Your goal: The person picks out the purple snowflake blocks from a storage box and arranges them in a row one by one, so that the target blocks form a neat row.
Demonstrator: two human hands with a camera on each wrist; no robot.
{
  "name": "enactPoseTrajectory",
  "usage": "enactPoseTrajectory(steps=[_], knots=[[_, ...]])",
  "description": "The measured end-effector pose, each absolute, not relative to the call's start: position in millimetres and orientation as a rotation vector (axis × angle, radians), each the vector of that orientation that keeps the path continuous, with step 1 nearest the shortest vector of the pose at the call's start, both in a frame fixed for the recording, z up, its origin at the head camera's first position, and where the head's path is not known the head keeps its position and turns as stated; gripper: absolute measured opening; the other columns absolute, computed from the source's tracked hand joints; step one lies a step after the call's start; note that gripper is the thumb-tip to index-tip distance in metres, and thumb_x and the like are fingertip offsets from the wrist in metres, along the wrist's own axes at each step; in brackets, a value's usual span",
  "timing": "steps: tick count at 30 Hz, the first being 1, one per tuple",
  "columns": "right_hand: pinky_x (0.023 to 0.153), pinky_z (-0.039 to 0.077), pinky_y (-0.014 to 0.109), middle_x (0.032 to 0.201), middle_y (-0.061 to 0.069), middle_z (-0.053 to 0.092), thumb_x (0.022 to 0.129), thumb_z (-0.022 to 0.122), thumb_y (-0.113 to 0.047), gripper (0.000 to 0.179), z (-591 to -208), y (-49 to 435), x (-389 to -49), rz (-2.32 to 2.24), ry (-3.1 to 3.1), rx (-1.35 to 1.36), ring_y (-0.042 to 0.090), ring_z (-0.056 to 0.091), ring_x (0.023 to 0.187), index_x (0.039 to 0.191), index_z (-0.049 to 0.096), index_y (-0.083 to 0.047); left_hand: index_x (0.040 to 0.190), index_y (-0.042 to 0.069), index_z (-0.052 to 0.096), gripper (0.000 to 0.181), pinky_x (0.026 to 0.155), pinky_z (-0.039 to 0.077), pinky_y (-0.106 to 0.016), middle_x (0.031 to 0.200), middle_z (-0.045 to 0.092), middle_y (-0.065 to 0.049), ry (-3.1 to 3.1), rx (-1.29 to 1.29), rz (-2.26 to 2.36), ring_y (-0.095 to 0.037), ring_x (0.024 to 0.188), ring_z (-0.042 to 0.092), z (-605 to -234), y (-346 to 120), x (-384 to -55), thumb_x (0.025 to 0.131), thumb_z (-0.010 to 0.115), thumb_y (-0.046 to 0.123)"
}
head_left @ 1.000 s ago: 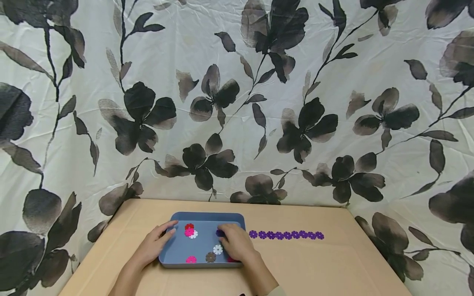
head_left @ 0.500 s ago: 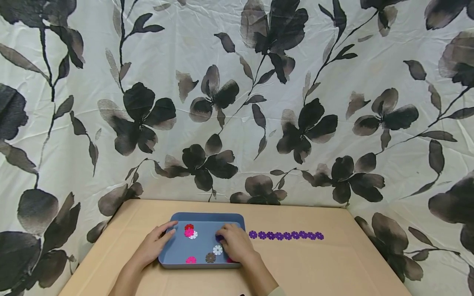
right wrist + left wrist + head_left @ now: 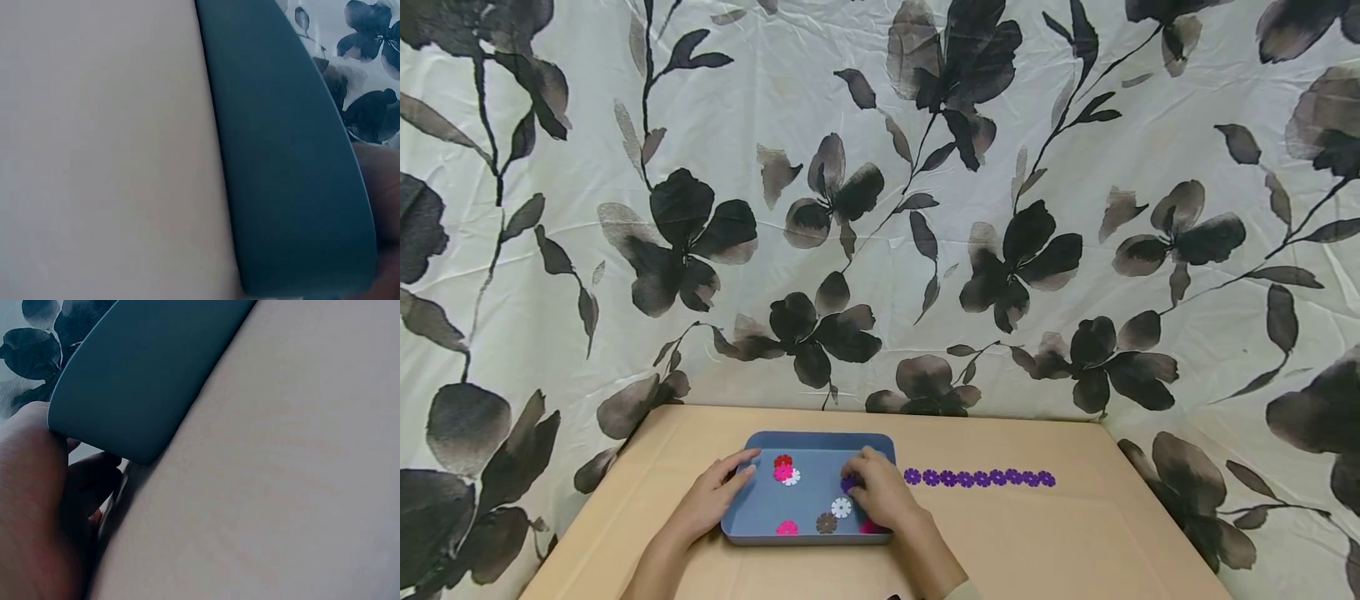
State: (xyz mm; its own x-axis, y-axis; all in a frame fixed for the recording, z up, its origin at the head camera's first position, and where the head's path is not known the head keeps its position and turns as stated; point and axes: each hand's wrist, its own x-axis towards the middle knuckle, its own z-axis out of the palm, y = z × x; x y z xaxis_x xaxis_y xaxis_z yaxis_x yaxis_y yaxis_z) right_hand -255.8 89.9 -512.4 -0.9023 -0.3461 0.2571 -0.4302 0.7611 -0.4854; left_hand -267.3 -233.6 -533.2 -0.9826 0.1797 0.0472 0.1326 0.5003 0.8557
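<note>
A shallow blue-grey tray [image 3: 756,510] stands at the table's near middle. My left hand [image 3: 709,498] grips its left side; in the left wrist view the thumb side goes behind the tray wall [image 3: 147,375], with dark fingers outside it. Inside the tray, near its right wall, my right hand [image 3: 883,497] pinches a purple flower-shaped disc [image 3: 848,483], partly covered by the fingers. Below that hand lies a white flower disc [image 3: 841,507]. The right wrist view catches just a bit of the right hand [image 3: 382,187] behind the tray's wall [image 3: 287,156].
Several purple flower discs form a row [image 3: 983,477] on the tan table [image 3: 1037,533], right of the tray. A red disc [image 3: 783,459], pink discs [image 3: 787,527] and a brown disc [image 3: 826,522] lie in the tray. A floral cloth [image 3: 925,250] hangs behind the table.
My right fingers have drawn back slightly to the right and curled at the purple disc, which shows more now. The left hand and the tray stay put.
</note>
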Motion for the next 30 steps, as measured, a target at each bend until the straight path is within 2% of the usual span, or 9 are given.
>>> enactPoseTrajectory(steps=[2,5,9,13,17,25,30], knots=[[0.079,0.055,0.022,0.097,-0.004,0.062,0.092,0.077,-0.003,0.018,-509,94,-257,0.930,-2.788,0.655,0.004,0.056,0.089,0.106,0.080,-0.013,0.152,0.019,0.055,0.053,0.123,0.022,-0.071,0.162,0.045,-0.019,2.679,0.280,1.518,-0.046,0.154,0.030,-533,-234,-267,0.108,0.053,0.047],[0.077,0.056,0.019,0.098,-0.002,0.064,0.094,0.074,-0.002,0.016,-504,101,-258,1.055,-2.784,0.656,0.004,0.057,0.087,0.107,0.081,-0.010,0.152,0.018,0.055,0.053,0.125,0.016,-0.070,0.162,0.045,-0.019,2.673,0.279,1.528,-0.047,0.155,0.029,-533,-234,-267,0.107,0.054,0.047],[0.080,0.058,0.020,0.105,0.000,0.069,0.096,0.072,-0.002,0.016,-496,109,-260,1.115,-2.771,0.651,0.005,0.060,0.089,0.108,0.081,-0.007,0.151,0.018,0.056,0.052,0.127,0.009,-0.070,0.161,0.046,-0.019,2.666,0.276,1.545,-0.047,0.156,0.027,-533,-234,-269,0.107,0.054,0.046],[0.080,0.059,0.022,0.108,0.001,0.071,0.096,0.072,-0.002,0.015,-489,116,-261,1.165,-2.732,0.649,0.008,0.062,0.092,0.109,0.080,-0.005,0.151,0.018,0.056,0.051,0.127,0.008,-0.069,0.161,0.046,-0.019,2.660,0.274,1.552,-0.047,0.156,0.027,-533,-234,-269,0.107,0.055,0.045],[0.079,0.059,0.021,0.108,0.001,0.070,0.095,0.074,-0.004,0.014,-482,124,-260,1.259,-2.684,0.599,0.010,0.063,0.091,0.108,0.080,-0.006,0.151,0.018,0.056,0.052,0.127,0.009,-0.070,0.161,0.045,-0.019,2.661,0.270,1.540,-0.047,0.156,0.026,-534,-234,-269,0.107,0.054,0.047],[0.081,0.061,0.021,0.110,0.001,0.071,0.093,0.077,-0.005,0.018,-473,146,-260,1.310,-2.547,0.440,0.014,0.068,0.094,0.111,0.079,-0.007,0.152,0.020,0.055,0.053,0.124,0.019,-0.071,0.161,0.046,-0.017,2.666,0.255,1.531,-0.046,0.155,0.030,-534,-234,-267,0.107,0.054,0.048],[0.082,0.062,0.023,0.110,-0.001,0.073,0.093,0.078,-0.005,0.020,-469,160,-259,1.314,-2.445,0.384,0.015,0.071,0.095,0.112,0.079,-0.010,0.152,0.019,0.055,0.053,0.125,0.017,-0.071,0.162,0.045,-0.017,2.658,0.260,1.537,-0.046,0.156,0.028,-534,-234,-268,0.107,0.054,0.048]])
